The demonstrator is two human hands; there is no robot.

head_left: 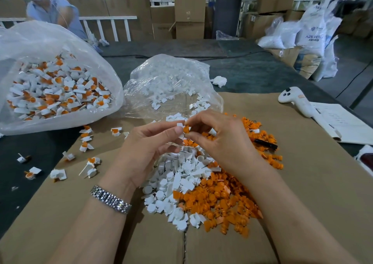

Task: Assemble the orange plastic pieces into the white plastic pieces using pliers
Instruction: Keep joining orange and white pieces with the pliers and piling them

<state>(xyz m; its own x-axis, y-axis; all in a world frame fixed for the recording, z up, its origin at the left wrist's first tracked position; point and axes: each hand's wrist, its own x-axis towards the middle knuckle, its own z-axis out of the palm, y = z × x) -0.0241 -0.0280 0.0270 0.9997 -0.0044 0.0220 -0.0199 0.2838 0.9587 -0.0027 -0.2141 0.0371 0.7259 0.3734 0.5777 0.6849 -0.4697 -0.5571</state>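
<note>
Here, above the mixed pile (193, 185) on the cardboard sheet (302, 193), my left hand (145, 148) pinches a small white plastic piece (180, 125) between thumb and forefinger, the other fingers curled loosely beneath. My right hand (220, 140) pinches an orange plastic piece (186, 129) between its thumb and fingertips and holds it against the white one; the two pieces touch, though I cannot tell how far the orange one sits inside. The orange piece is small, rounded and glossy; the white one shows only a flat, squared corner past my thumb. Under my hands the pile splits: white pieces nearer my left wrist, orange ones spreading to the right of them. A black handle (264, 143) lies half buried at the pile's far right edge. Left of the pile, a big clear bag (60, 41) holds joined white-and-orange pieces, and a few more lie scattered beside it. Behind the pile sits a smaller clear bag (171, 78) of white pieces.
</note>
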